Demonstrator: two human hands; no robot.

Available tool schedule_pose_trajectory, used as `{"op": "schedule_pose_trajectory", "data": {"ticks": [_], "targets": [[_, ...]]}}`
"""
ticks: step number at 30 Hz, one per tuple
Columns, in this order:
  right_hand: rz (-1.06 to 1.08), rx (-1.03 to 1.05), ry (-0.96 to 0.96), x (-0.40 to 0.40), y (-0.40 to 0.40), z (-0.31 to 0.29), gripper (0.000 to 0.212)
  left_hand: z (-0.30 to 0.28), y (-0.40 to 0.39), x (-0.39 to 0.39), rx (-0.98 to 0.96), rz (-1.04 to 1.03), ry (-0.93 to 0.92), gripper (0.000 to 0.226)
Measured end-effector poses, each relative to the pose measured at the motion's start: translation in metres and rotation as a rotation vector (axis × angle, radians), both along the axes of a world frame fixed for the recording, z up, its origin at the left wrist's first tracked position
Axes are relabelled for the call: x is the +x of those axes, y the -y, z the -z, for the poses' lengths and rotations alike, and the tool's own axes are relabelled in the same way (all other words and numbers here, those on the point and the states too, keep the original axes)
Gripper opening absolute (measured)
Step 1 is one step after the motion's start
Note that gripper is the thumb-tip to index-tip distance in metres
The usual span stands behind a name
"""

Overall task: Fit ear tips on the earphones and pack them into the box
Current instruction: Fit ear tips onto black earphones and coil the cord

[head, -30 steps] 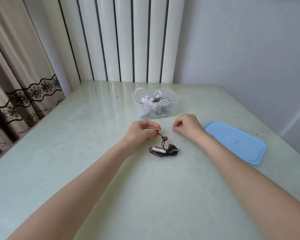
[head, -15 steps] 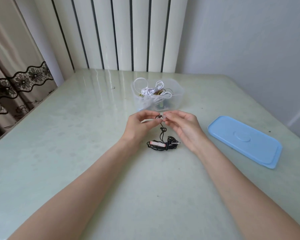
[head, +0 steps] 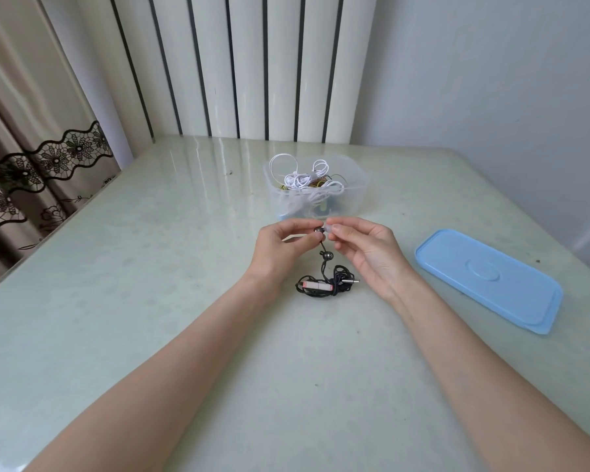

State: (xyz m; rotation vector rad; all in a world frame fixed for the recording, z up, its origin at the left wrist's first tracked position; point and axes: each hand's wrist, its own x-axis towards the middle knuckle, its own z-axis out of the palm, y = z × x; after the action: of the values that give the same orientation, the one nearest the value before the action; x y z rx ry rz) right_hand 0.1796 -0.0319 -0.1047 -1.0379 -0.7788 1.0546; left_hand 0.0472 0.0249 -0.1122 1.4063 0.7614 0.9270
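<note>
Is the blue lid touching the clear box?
Apart. The head view shows bare table between the lid and the box.

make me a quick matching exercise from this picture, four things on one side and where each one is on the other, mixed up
Things:
1. blue lid
2. white cables
3. black earbud
4. clear ear tip

Places:
A. pinched in the right hand
B. flat on the table, right of the hands
C. inside the clear box
D. pinched in the left hand

Pairs: 1-B, 2-C, 3-D, 4-A
</note>
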Motion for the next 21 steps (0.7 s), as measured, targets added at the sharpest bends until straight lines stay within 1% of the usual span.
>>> {"op": "schedule_pose_trajectory", "data": {"ticks": [4, 8, 12, 16, 21], "targets": [[-0.011, 0.005, -0.008, 0.0010, 0.0000, -0.0019, 0.015, -0.0022, -0.0003, 0.0002, 0.043, -0.011, -0.001, 0.017], [-0.017, -0.009, -0.020, 0.0005, 0.0001, -0.0031, 0.014, -0.0022, -0.0033, -0.0018, 0.132, -0.056, -0.033, 0.019], [-0.038, -0.020, -0.030, 0.0006, 0.0003, -0.0042, 0.015, -0.0053, -0.0026, -0.0044, 0.209, -0.022, -0.033, 0.018], [-0.060, -0.021, -0.080, 0.0009, 0.0015, -0.0038, 0.024, -0.0059, -0.0027, -0.0061, 0.204, -0.004, -0.022, 0.017], [-0.058, -0.027, -0.072, -0.0033, 0.0013, -0.0015, 0.014, -0.0037, -0.0044, -0.0077, 0.173, -0.018, -0.043, 0.017]]}}
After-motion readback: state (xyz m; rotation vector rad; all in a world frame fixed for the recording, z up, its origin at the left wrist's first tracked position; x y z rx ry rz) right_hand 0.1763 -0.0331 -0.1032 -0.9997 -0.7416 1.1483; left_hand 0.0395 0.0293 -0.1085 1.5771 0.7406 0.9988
